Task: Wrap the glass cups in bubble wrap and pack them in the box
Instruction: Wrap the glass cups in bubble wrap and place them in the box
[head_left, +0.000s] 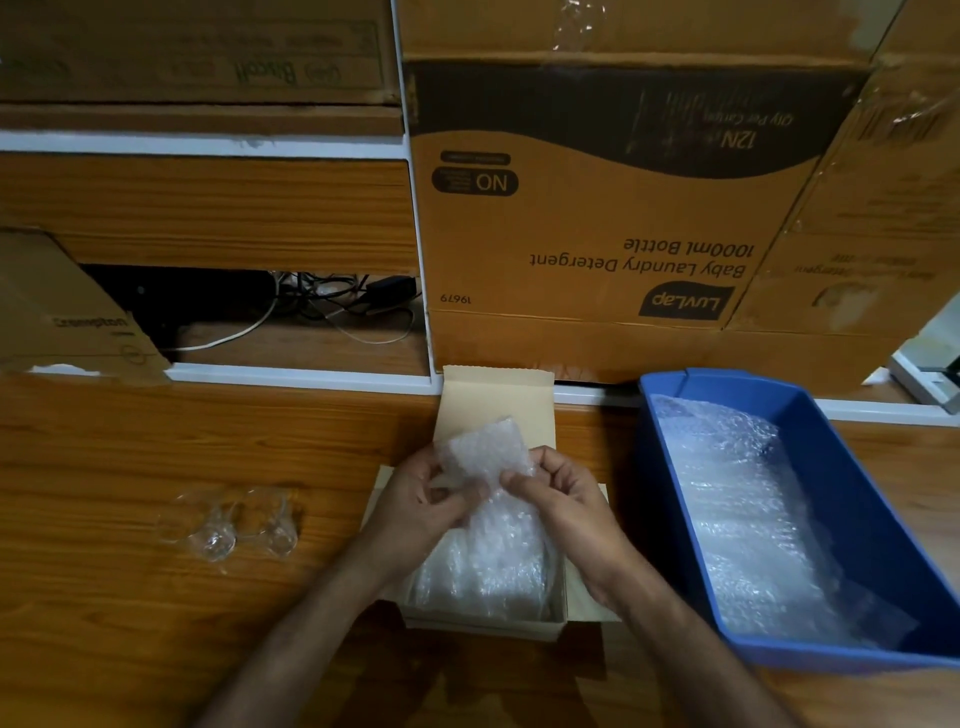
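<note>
A small open cardboard box (556, 621) sits on the wooden table in front of me, its lid flap (498, 400) standing up at the far side. Bubble-wrapped bundles (488, 571) fill its inside. Above the box, both hands hold a sheet of bubble wrap (480, 447) bunched around something I cannot make out. My left hand (415, 499) pinches its left edge, my right hand (558, 493) pinches the right edge. Two bare glass cups (234, 525) lie on their sides on the table to the left.
A blue plastic tub (852, 499) with more bubble wrap (737, 509) stands at the right. Large cardboard cartons (597, 234) line the back. A smaller carton (57, 312) sits at the far left, and cables (332, 301) lie in a dark shelf gap.
</note>
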